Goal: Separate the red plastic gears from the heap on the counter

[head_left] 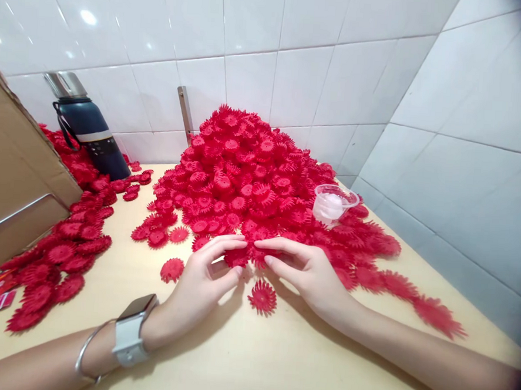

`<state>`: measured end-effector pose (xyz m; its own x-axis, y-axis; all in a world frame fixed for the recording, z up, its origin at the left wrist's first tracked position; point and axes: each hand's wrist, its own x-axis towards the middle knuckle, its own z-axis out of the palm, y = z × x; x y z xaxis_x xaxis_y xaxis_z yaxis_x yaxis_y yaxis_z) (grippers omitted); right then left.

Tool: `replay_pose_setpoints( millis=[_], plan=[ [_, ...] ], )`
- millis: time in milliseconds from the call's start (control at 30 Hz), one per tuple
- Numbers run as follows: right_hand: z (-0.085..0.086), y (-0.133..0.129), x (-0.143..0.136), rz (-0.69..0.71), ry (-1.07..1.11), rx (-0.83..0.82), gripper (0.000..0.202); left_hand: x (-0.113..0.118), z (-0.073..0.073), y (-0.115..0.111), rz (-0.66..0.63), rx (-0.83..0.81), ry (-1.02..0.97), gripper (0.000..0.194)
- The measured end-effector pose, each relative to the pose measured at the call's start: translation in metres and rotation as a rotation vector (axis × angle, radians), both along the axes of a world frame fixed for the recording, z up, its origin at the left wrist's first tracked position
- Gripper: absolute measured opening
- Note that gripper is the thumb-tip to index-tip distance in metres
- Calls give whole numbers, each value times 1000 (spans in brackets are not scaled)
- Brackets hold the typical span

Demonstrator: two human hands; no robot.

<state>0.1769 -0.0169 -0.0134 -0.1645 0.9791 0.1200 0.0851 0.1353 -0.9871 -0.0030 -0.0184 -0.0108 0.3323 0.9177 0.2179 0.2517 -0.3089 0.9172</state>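
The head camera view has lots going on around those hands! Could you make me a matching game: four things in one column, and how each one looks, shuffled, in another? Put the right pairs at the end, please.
Things:
1. Bottle
2. Watch
3. Plastic cup
4. Tallest red pile

Looks:
A. See-through, with something whitish inside
B. Made up of many frilly-edged bits
C. Mostly dark blue, silvery on top
D. Dark-faced and light-strapped

Right pairs: 1-C, 2-D, 3-A, 4-B
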Motion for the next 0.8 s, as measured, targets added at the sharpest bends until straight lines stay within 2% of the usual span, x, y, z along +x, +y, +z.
replay_pose_setpoints(
  millis=[233, 333, 500, 667, 800],
  plan=[
    [-1, 0, 0, -34, 54, -40, 20, 0, 0, -1, -8, -20, -16, 29],
    [-1, 1, 0, -35, 76, -68, 14, 0, 1, -1, -11, -24, -7, 27],
    [-3, 1, 1, 19, 112, -40, 16, 1, 4, -2, -19, -38, 54, 16],
    [-3, -2, -1, 119, 115, -69, 20, 4, 7, -1, -17, -89, 1, 8],
    [0, -5, -2, 170, 35, -52, 17, 3, 7, -1, -17, -61, 35, 11]
  ],
)
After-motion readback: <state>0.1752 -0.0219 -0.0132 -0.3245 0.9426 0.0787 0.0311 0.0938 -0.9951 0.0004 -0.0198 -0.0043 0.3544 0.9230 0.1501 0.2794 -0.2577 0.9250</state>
